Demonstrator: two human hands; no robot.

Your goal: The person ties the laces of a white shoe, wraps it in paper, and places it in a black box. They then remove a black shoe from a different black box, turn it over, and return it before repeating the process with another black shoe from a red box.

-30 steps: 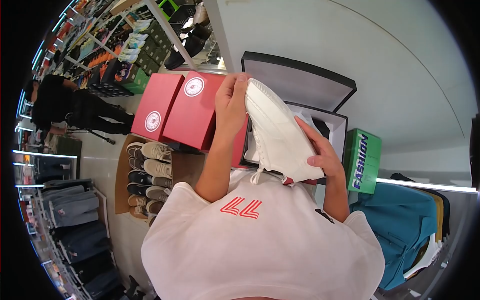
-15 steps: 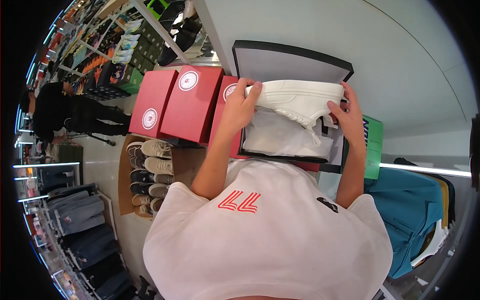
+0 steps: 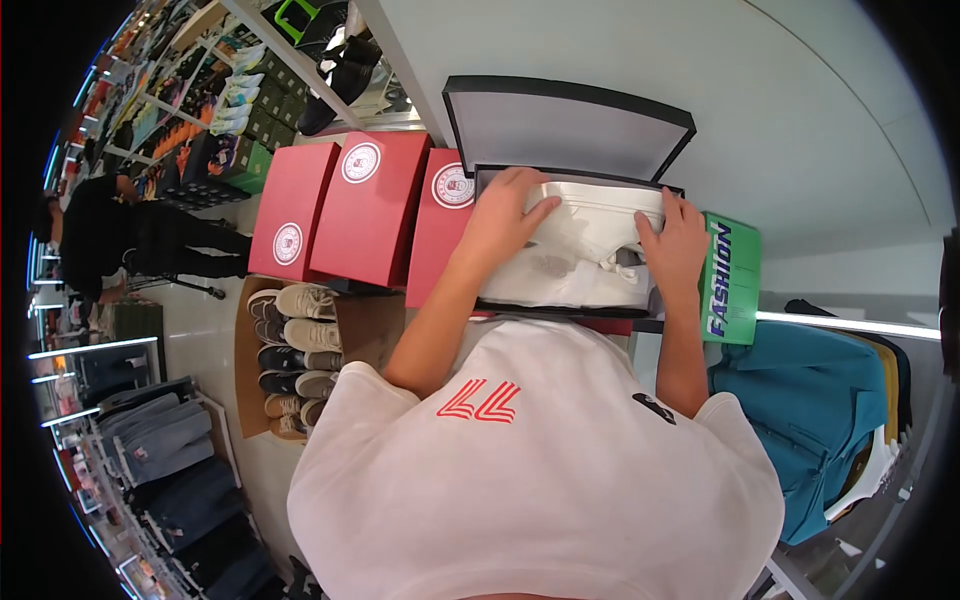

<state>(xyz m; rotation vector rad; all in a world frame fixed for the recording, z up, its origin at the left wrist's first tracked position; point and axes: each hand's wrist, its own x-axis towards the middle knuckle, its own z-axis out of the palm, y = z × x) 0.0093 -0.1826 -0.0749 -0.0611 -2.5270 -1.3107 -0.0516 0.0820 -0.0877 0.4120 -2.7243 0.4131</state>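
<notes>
A white lace-up sneaker (image 3: pixel 595 215) lies on its side along the far part of an open black-rimmed shoebox (image 3: pixel 562 313). My left hand (image 3: pixel 508 218) grips one end of the sneaker, its thumb on the upper. At the other end my right hand (image 3: pixel 673 245) holds the sneaker, thumb on the near side and fingers at the box's far edge. White tissue paper (image 3: pixel 560 278) covers the near half of the box. The raised lid (image 3: pixel 570 125) leans back behind it. Parts of both ends of the sneaker are hidden by my hands.
Red shoeboxes (image 3: pixel 368 215) stand to the left, and a green box (image 3: pixel 732 280) is on the right. Below the red boxes, a cardboard carton (image 3: pixel 256 360) holds several shoes. Teal clothing (image 3: pixel 800 410) hangs at right. A person in black (image 3: pixel 150 230) stands far left.
Both hands have lowered the sneaker from above the shoebox into it. The view has shifted slightly, showing more of the green box.
</notes>
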